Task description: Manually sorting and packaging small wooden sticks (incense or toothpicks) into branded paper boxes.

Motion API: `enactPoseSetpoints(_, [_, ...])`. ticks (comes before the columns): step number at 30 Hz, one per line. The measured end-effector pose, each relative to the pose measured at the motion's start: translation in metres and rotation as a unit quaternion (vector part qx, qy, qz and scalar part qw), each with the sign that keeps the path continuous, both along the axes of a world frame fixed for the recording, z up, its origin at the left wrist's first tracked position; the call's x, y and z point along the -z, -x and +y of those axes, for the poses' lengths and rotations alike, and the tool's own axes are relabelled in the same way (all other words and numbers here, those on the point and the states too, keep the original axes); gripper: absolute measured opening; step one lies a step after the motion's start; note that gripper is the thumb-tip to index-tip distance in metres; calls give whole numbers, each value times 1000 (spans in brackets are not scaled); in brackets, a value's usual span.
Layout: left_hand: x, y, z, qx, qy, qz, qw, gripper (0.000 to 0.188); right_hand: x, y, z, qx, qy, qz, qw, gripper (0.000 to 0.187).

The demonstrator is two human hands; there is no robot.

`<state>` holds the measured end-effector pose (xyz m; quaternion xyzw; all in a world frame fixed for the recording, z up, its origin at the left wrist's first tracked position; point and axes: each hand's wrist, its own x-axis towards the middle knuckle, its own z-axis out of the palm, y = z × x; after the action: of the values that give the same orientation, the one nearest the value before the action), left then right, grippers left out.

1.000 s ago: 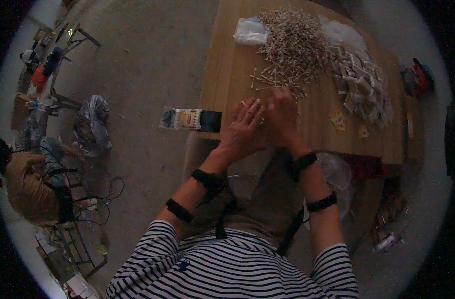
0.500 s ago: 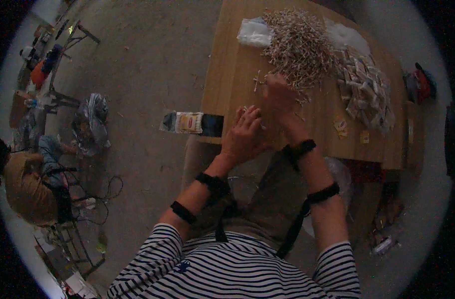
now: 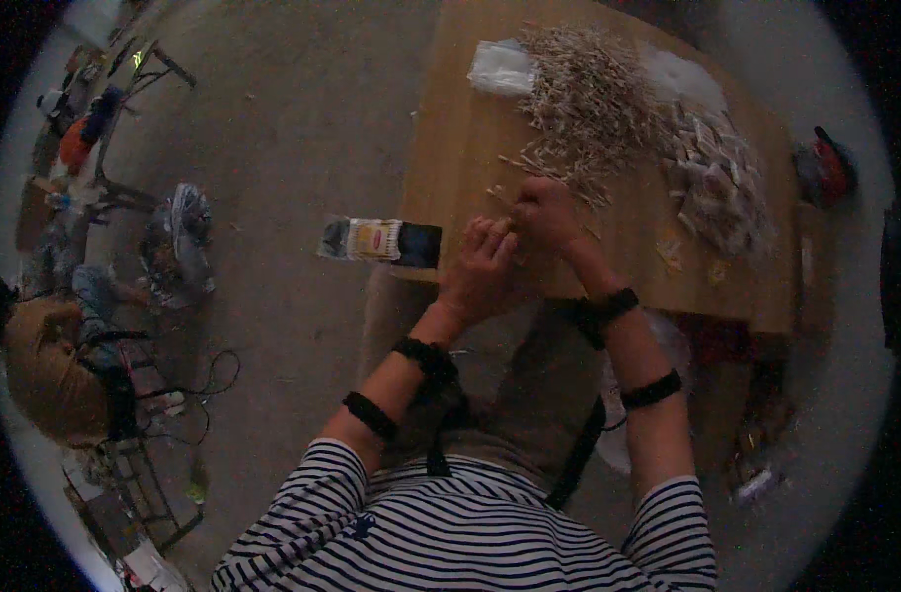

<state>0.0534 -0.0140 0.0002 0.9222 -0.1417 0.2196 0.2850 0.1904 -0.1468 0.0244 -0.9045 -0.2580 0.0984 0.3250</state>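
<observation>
A big heap of cotton swabs [image 3: 589, 99] lies on the wooden table [image 3: 450, 148], with loose ones spilling toward me. At its near edge my right hand [image 3: 549, 212] is closed, fingers pinched by a few swab sticks. My left hand [image 3: 478, 264] is just to its left, over the table's front edge, its fingers curled round what look like cotton swabs, mostly hidden by the fingers. The two hands nearly touch. To the left, a clear pack of cotton swabs [image 3: 375, 240] with a yellow and red label sticks out past the table's left edge on a dark piece.
Right of the heap lies a pile of filled small packs [image 3: 717, 183]; nearer are yellow labels [image 3: 671, 255]. White plastic bags [image 3: 502, 67] rest beside the heap. A person in a brown top [image 3: 51, 360] sits at far left, near a plastic bag [image 3: 177, 242] on the floor.
My right hand has drawn back from the heap, down and slightly left, toward my left hand. Loose swabs at the heap's near edge have shifted. The left hand stays nearly in place.
</observation>
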Motion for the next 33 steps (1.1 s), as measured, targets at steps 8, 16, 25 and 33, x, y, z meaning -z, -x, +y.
enactPoseSetpoints(8, [-12, 3, 4, -9, 5, -3, 1000, 70, 7, 18, -12, 26, -17, -285, 958, 14])
enactPoseSetpoints(16, [-18, 21, 17, -37, -15, 9, 999, 85, -3, 55, 4, 5, 71, -60, 996, 21])
enactPoseSetpoints(25, [-20, -2, 11, 29, -96, 57, 993, 107, 28, 42, -67, 295, 64, -216, 929, 17])
enactPoseSetpoints(33, [-11, -5, 9, 28, -117, 65, 991, 107, 22, 38, -63, 217, 103, -190, 952, 14])
